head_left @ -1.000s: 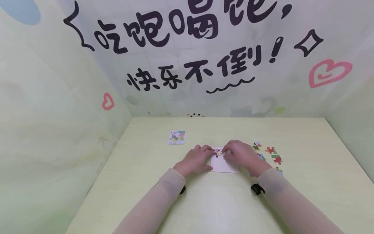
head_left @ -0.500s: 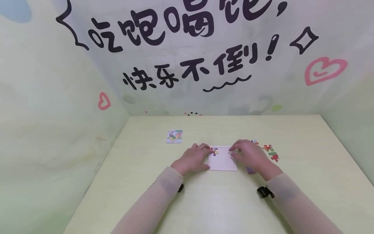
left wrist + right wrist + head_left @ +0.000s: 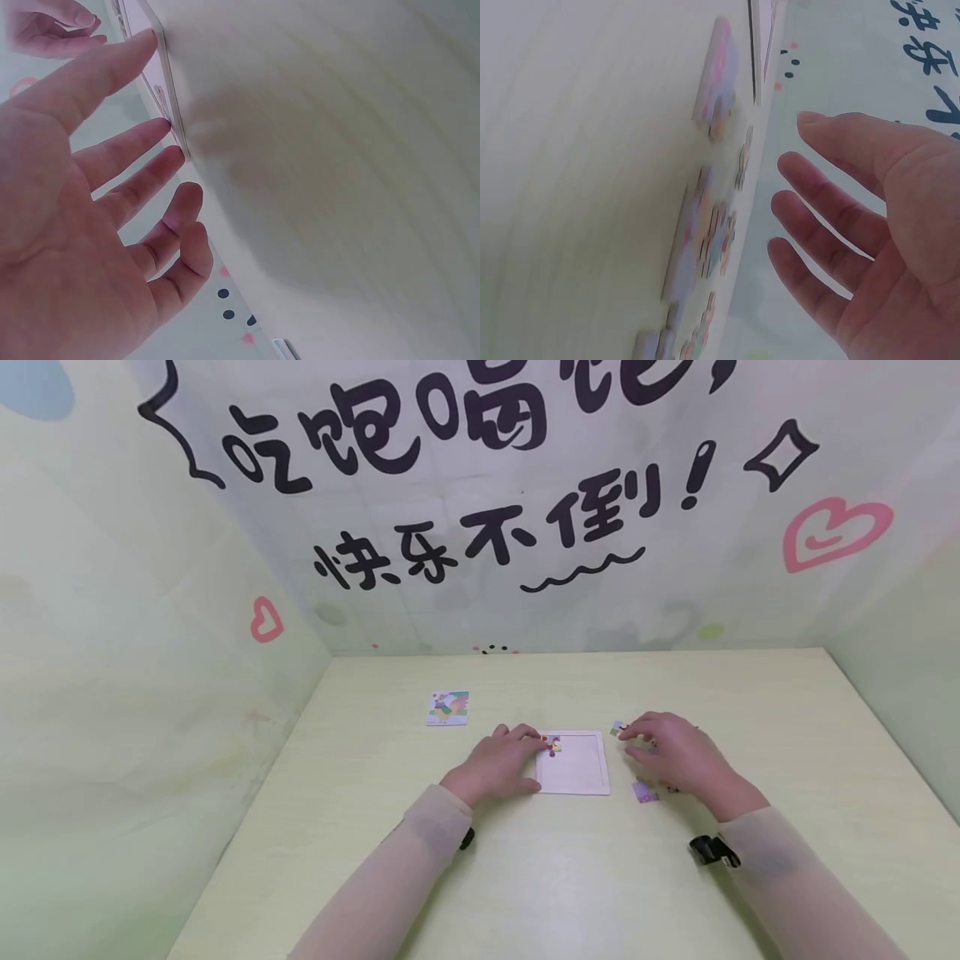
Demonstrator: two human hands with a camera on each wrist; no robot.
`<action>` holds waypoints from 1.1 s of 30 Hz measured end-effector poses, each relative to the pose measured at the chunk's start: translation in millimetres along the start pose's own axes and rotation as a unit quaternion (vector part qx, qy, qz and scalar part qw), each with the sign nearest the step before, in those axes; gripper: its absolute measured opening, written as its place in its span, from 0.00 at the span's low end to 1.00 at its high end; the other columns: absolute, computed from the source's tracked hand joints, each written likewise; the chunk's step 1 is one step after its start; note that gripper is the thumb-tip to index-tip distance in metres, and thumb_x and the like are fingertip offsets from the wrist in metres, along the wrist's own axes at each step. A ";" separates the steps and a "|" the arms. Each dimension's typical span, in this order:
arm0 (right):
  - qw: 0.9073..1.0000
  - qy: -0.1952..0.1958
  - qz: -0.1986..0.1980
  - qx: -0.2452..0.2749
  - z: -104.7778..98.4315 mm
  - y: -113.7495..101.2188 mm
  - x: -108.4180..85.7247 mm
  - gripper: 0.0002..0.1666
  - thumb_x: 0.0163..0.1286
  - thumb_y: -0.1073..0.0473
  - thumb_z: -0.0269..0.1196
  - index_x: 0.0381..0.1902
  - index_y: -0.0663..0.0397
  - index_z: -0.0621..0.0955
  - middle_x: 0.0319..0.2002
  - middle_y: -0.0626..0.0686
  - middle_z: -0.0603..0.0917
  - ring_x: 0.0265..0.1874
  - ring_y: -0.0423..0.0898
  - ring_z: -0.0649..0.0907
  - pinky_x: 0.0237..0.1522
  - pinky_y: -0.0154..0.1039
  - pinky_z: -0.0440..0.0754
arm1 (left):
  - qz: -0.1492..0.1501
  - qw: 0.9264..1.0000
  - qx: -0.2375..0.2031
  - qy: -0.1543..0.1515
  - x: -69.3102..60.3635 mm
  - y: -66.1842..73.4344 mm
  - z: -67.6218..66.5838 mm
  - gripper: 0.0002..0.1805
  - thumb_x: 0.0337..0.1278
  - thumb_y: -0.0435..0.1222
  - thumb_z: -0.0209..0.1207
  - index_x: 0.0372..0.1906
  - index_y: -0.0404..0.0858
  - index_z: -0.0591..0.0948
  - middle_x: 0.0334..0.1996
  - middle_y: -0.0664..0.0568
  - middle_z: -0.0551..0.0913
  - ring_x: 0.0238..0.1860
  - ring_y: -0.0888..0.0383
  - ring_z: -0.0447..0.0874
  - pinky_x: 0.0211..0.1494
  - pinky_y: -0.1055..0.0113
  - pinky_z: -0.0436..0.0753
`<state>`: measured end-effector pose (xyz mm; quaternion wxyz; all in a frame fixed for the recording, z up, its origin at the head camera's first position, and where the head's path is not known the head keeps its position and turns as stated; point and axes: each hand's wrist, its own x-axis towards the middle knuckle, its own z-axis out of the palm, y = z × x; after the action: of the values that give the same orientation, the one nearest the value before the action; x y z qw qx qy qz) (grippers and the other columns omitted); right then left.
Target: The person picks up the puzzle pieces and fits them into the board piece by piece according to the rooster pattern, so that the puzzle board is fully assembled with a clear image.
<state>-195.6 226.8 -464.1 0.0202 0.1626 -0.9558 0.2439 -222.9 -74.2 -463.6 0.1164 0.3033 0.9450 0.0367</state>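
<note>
A white square puzzle tray (image 3: 573, 772) lies on the table, with a small colourful jigsaw piece (image 3: 554, 744) in its upper left corner. My left hand (image 3: 498, 764) rests at the tray's left side; in the left wrist view its thumb and two fairly straight fingers touch the tray edge (image 3: 168, 82). My right hand (image 3: 678, 756) hovers right of the tray over loose pieces, its fingers loosely bent around nothing. Near its fingertips lies one piece (image 3: 618, 727), and a purple piece (image 3: 644, 791) lies below the hand. Other pieces are partly hidden under it, though several pieces (image 3: 686, 247) show in the right wrist view.
A small picture card (image 3: 447, 708) of a colourful animal lies at the back left of the table (image 3: 375, 793). Printed fabric walls (image 3: 480, 618) enclose the table at the back and both sides. A dark wrist device (image 3: 712, 850) hangs under the right sleeve.
My right hand has left the piece in the tray's corner and moved right, over the loose pieces. My left hand stays at the tray's left side. The head view has shifted slightly.
</note>
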 end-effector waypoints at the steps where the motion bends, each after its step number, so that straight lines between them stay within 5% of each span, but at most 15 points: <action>1: 1.000 -0.001 0.000 0.001 -1.4 2.0 -1.0 0.10 0.67 0.61 0.70 0.46 0.50 0.90 0.48 0.51 0.88 0.41 0.50 0.84 0.43 0.52 0.83 | 0.000 1.000 -0.001 0.000 0.2 0.1 -0.1 0.39 0.61 0.54 0.69 0.76 0.52 0.71 0.74 0.58 0.70 0.66 0.51 0.70 0.59 0.57 0.79; 8: 1.000 -0.011 0.010 -0.015 -11.4 15.2 -6.2 0.11 0.67 0.62 0.71 0.47 0.52 0.90 0.50 0.57 0.88 0.41 0.51 0.84 0.46 0.54 0.84 | -0.004 1.000 -0.015 0.000 1.7 1.6 -2.3 0.39 0.60 0.53 0.70 0.75 0.52 0.73 0.74 0.58 0.70 0.66 0.51 0.70 0.60 0.56 0.78; 33: 0.999 -0.034 -0.006 0.006 -20.3 38.1 -15.3 0.10 0.65 0.64 0.71 0.45 0.50 0.90 0.48 0.55 0.88 0.42 0.49 0.84 0.44 0.50 0.83 | -0.014 1.000 -0.021 -0.005 0.0 2.4 -0.6 0.39 0.61 0.52 0.70 0.76 0.52 0.71 0.74 0.58 0.70 0.64 0.52 0.70 0.60 0.58 0.78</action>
<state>-194.2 272.6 -465.5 -0.0119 0.1768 -0.9534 0.2443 -221.7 -72.2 -462.7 0.1286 0.2880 0.9474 0.0537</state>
